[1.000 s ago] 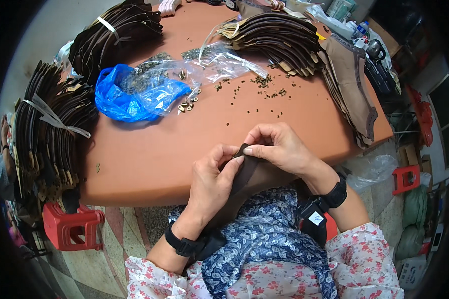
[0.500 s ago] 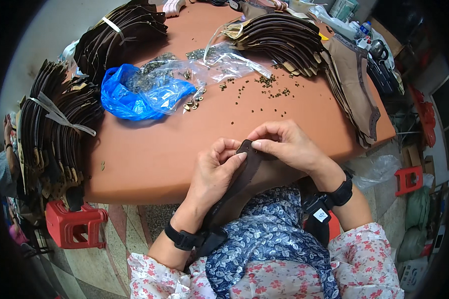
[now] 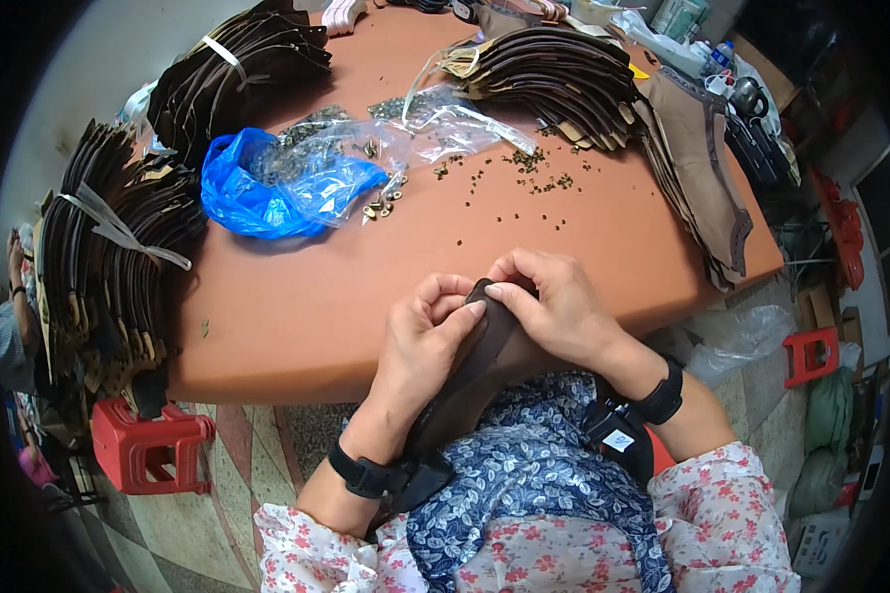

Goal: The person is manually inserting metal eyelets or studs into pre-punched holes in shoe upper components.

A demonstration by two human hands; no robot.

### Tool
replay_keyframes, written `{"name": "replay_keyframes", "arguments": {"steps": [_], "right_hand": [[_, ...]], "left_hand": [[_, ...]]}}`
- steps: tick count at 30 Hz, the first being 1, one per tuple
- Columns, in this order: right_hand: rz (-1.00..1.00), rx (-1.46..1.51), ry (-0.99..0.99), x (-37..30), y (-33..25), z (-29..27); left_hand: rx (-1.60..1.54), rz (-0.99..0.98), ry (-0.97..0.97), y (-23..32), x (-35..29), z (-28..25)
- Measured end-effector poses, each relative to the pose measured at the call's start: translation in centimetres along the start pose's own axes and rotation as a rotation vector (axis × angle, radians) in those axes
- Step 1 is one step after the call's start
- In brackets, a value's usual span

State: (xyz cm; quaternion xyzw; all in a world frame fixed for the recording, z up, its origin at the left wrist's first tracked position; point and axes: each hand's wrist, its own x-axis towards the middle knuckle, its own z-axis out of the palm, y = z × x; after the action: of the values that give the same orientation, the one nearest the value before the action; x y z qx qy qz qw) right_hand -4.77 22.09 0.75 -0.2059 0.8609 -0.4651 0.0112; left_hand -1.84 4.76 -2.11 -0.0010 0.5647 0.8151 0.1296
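Note:
At the table's near edge I hold a dark brown boot-upper piece (image 3: 491,341) by its narrow top corner. My left hand (image 3: 417,341) pinches its left side between thumb and bent fingers. Pressed on the same corner, the thumb of my right hand (image 3: 561,308) covers its tip, with the fingers curled behind. The rest of the piece hangs toward my lap. Whether a small metal part sits under the fingers is hidden. Beyond my hands, small brass-coloured metal fittings (image 3: 554,185) lie scattered on the brown tabletop (image 3: 297,316).
A blue plastic bag (image 3: 257,208) and clear bags (image 3: 455,124) of small metal parts lie at centre-left. Tied stacks of uppers stand left (image 3: 119,262), back left (image 3: 237,74) and back right (image 3: 554,84). Loose uppers (image 3: 697,163) overhang the right edge. Red stools (image 3: 148,445) flank the table.
My right hand has shifted slightly left and its thumb now covers the corner where small holes showed before. My left hand keeps its pinch, almost unmoved.

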Motion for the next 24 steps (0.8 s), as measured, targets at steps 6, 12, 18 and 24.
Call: {"name": "replay_keyframes", "arguments": {"steps": [6,12,18,24], "right_hand": [[0.145,0.172,-0.16,0.6,0.9,-2.2],[0.135,0.245,-0.165,-0.1,1.4,-1.7],[-0.012,0.031,-0.054,-0.9,1.0,-0.7],[0.024,0.048,-0.377,-1.1,-0.7,-2.6]], "left_hand": [[-0.058,-0.127,0.017,0.7,0.3,-0.3],[-0.022,-0.01,-0.032,0.3,0.3,0.3],[0.107,0.022,-0.005,-0.4,0.2,0.2],[0.252,0.075,-0.081,0.7,-0.9,0.8]]}}
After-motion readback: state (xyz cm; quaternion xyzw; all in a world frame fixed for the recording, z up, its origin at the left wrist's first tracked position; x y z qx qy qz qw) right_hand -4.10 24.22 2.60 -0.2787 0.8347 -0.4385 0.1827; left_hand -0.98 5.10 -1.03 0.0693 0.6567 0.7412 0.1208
